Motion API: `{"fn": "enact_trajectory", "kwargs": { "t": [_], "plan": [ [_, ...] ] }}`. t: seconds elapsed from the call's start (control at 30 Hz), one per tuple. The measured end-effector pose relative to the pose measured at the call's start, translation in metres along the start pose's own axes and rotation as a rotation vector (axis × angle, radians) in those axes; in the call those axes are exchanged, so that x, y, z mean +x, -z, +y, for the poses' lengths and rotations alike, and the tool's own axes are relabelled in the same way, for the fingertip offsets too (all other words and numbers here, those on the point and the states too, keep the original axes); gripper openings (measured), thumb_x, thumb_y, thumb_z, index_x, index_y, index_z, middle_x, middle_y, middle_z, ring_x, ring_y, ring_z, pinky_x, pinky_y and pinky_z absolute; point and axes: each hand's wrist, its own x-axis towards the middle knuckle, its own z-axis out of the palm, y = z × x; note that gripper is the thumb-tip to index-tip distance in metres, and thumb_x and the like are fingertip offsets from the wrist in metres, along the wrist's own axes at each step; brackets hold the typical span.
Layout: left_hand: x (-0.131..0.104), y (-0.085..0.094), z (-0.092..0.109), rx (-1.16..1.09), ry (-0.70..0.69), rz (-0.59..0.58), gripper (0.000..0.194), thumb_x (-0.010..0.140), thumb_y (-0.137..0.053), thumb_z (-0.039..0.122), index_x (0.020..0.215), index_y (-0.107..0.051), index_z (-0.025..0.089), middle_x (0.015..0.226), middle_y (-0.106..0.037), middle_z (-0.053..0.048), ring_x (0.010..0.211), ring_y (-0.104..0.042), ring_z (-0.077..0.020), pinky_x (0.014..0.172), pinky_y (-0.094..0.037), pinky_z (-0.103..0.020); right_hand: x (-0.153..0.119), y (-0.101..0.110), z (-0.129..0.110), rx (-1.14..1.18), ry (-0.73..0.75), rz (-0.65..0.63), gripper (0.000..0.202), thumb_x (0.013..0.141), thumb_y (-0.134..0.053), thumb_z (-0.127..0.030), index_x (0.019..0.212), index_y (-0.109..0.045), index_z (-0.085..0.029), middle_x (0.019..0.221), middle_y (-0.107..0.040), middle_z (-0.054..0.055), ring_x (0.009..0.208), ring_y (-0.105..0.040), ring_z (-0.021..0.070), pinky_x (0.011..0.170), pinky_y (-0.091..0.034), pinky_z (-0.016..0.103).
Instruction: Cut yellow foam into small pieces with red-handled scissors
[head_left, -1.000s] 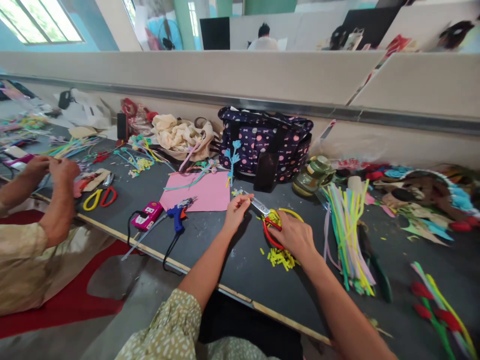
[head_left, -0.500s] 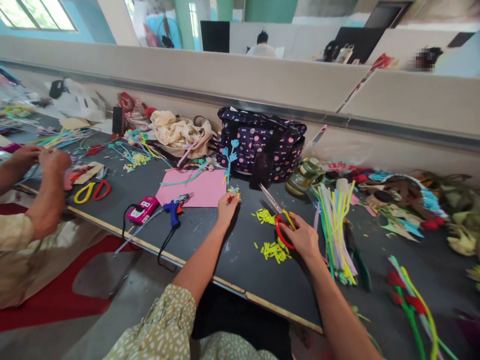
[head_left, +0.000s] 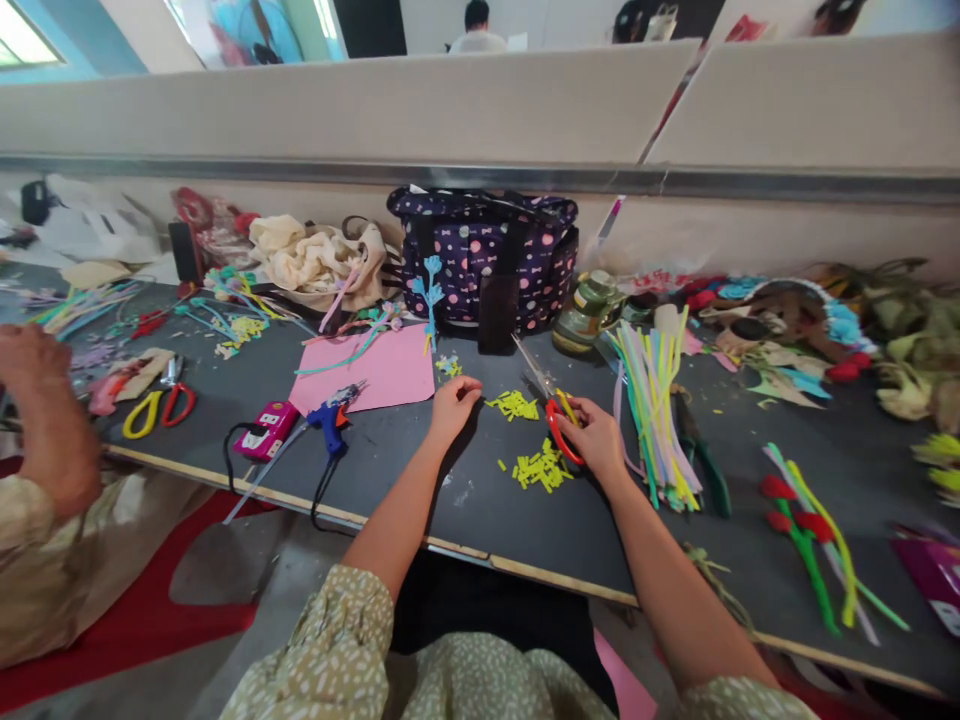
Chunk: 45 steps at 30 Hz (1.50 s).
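Observation:
My right hand (head_left: pixel 596 438) holds scissors (head_left: pixel 556 410) by their red and yellow handles. Their slightly parted blades point away from me, toward the dark phone-like slab (head_left: pixel 498 315). Below the blades lies a pile of short yellow-green cut pieces (head_left: pixel 541 467), and a smaller cluster of the same pieces (head_left: pixel 514 404) sits between my hands. My left hand (head_left: pixel 452 408) is low over the dark table, its fingers drawn together; anything between them is too small to make out. Just beyond it are small blue and yellow bits (head_left: pixel 449 366) and a blue pipe-cleaner flower stem (head_left: pixel 430 295).
Left of my hands are a pink sheet (head_left: pixel 367 365), a blue glue gun (head_left: pixel 330 420) and a magenta box (head_left: pixel 267 430). A patterned bag (head_left: pixel 450 250) and jar (head_left: pixel 589 312) stand behind. Pipe cleaners (head_left: pixel 656 410) lie to the right. A co-worker's arm (head_left: pixel 60 450) is at far left.
My view has tilted down and shifted right. My left hand has drawn back from the small blue and yellow bits, which now lie uncovered. The right hand keeps hold of the scissors.

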Motion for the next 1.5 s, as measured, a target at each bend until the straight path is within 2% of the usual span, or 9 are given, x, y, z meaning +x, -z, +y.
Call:
{"fn": "enact_trajectory", "kwargs": {
  "t": [0.17,0.3,0.43,0.6,0.77,0.9,1.1,1.2,1.5],
  "plan": [
    [-0.003,0.008,0.011,-0.034,0.054,-0.196,0.022,0.076,-0.061,0.034,0.062,-0.062,0.017,0.052,-0.054,0.001,0.053,-0.047,-0.0117,0.058,-0.036,-0.024,0.001,-0.001,-0.002,0.156,-0.022,0.01,0.052,0.069,-0.064,-0.052,0.104,-0.06,-0.013,0.077,-0.067,0.004,0.066,-0.058,0.0143,0.059,-0.044,0.025],
    [-0.006,0.013,0.024,-0.025,-0.069,-0.571,0.013,0.07,-0.069,0.029,0.076,-0.069,0.018,0.079,-0.064,-0.005,0.071,-0.056,-0.0143,0.068,-0.04,-0.025,0.001,0.001,-0.008,0.259,-0.057,0.017,0.05,0.068,-0.066,-0.049,0.101,-0.059,-0.012,0.074,-0.065,0.003,0.061,-0.055,0.0123,0.054,-0.041,0.023],
    [-0.007,0.013,0.036,0.048,-0.192,-0.987,0.009,0.071,-0.069,0.028,0.073,-0.072,0.02,0.076,-0.064,-0.006,0.078,-0.058,-0.0173,0.079,-0.041,-0.03,0.002,0.002,-0.01,0.287,-0.061,0.017,0.048,0.067,-0.066,-0.048,0.099,-0.06,-0.013,0.066,-0.061,-0.001,0.055,-0.051,0.0103,0.052,-0.038,0.022],
    [-0.009,0.008,0.039,0.188,-0.238,-1.092,0.012,0.065,-0.074,0.027,0.077,-0.073,0.025,0.076,-0.064,-0.004,0.079,-0.057,-0.018,0.079,-0.039,-0.029,0.002,0.001,-0.008,0.248,-0.06,0.021,0.049,0.068,-0.066,-0.049,0.101,-0.06,-0.014,0.072,-0.064,0.001,0.06,-0.053,0.0115,0.055,-0.04,0.023],
    [-0.013,0.005,0.034,0.264,-0.347,-1.015,0.009,0.061,-0.077,0.025,0.067,-0.071,0.026,0.07,-0.062,-0.002,0.075,-0.057,-0.0175,0.071,-0.039,-0.026,0.002,0.002,-0.008,0.227,-0.063,0.012,0.049,0.068,-0.066,-0.048,0.102,-0.06,-0.013,0.074,-0.066,0.002,0.061,-0.056,0.0122,0.057,-0.042,0.023],
    [-0.013,0.007,0.039,0.177,-0.249,-1.019,0.004,0.07,-0.07,0.026,0.067,-0.07,0.023,0.071,-0.062,-0.003,0.074,-0.057,-0.0163,0.072,-0.04,-0.026,0.0,0.0,-0.007,0.18,-0.043,0.005,0.049,0.07,-0.065,-0.049,0.105,-0.061,-0.014,0.082,-0.068,0.004,0.068,-0.061,0.0144,0.063,-0.046,0.026],
    [-0.006,0.012,0.03,-0.402,0.189,-0.389,0.018,0.067,-0.073,0.03,0.076,-0.066,0.016,0.068,-0.058,-0.001,0.056,-0.049,-0.0084,0.057,-0.038,-0.022,-0.012,-0.004,-0.008,-0.103,0.033,0.021,0.057,0.068,-0.068,-0.052,0.114,-0.06,-0.02,0.096,-0.069,0.005,0.083,-0.065,0.0191,0.078,-0.05,0.032],
    [0.002,0.014,0.019,-0.76,0.315,-0.107,0.025,0.061,-0.079,0.029,0.075,-0.063,0.015,0.066,-0.055,0.002,0.052,-0.044,-0.0049,0.053,-0.037,-0.02,-0.02,-0.005,-0.015,-0.229,0.119,-0.019,0.057,0.071,-0.063,-0.056,0.114,-0.061,-0.019,0.086,-0.07,0.003,0.071,-0.065,0.0167,0.071,-0.052,0.03],
    [0.005,0.014,0.014,-1.131,0.399,0.011,0.028,0.06,-0.081,0.024,0.073,-0.059,0.014,0.067,-0.054,0.001,0.055,-0.047,-0.0043,0.052,-0.04,-0.018,-0.031,-0.011,-0.028,-0.377,0.391,-0.052,0.049,0.076,-0.06,-0.054,0.111,-0.061,-0.019,0.069,-0.064,0.0,0.057,-0.061,0.0139,0.059,-0.05,0.027]
  ]
}}
